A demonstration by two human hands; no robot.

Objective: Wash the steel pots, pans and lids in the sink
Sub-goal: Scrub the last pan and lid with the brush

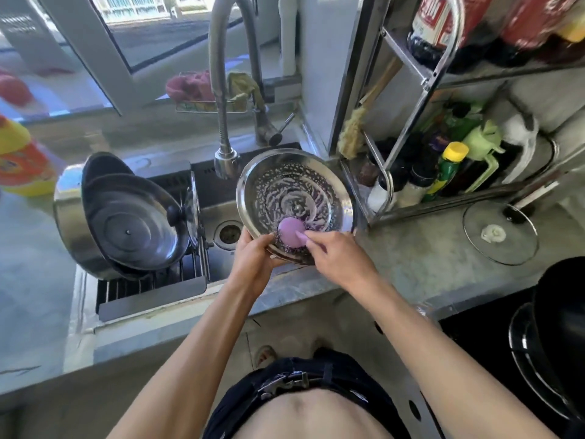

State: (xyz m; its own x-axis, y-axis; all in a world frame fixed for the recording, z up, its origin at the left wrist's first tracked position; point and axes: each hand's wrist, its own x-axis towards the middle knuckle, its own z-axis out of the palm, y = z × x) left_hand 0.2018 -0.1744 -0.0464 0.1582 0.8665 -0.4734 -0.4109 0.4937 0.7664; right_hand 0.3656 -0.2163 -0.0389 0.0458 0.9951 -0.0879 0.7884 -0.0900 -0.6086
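Both forearms are bare, with no sleeves, and the midriff is uncovered. Dark trousers [304, 394] sit at the waist, fastened by a belt with a metal buckle [285, 382].

A soapy steel bowl [296, 198] tilts over the sink [218, 213]; a lidded steel pot [126, 217] leans left.
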